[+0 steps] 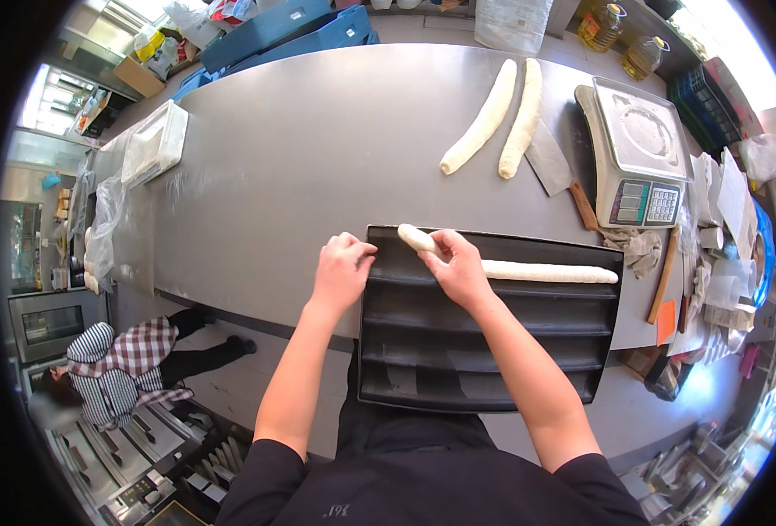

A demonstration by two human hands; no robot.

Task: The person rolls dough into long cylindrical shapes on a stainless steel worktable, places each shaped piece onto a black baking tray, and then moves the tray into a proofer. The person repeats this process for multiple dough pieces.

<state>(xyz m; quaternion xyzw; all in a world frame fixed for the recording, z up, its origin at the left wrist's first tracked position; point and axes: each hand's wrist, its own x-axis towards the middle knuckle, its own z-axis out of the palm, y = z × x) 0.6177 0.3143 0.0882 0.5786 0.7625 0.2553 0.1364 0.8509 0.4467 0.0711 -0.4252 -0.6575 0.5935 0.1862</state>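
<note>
A long pale dough strip lies along the farthest groove of a black ridged baking tray. My right hand is closed on its left part, with thumb and fingers pinching the dough. The dough's left end pokes out past the fingertips, raised toward the tray's far rim. At the tray's left edge, my left hand has its fingers curled together, and no dough shows in it. The tray's nearer grooves hold nothing. Farther off on the steel table, two thicker dough rolls lie side by side.
A cleaver with a wooden handle lies by the dough rolls, beside a digital scale. A crumpled cloth and a wooden stick are right of the tray. A white bin stands far left. Another person is at the left.
</note>
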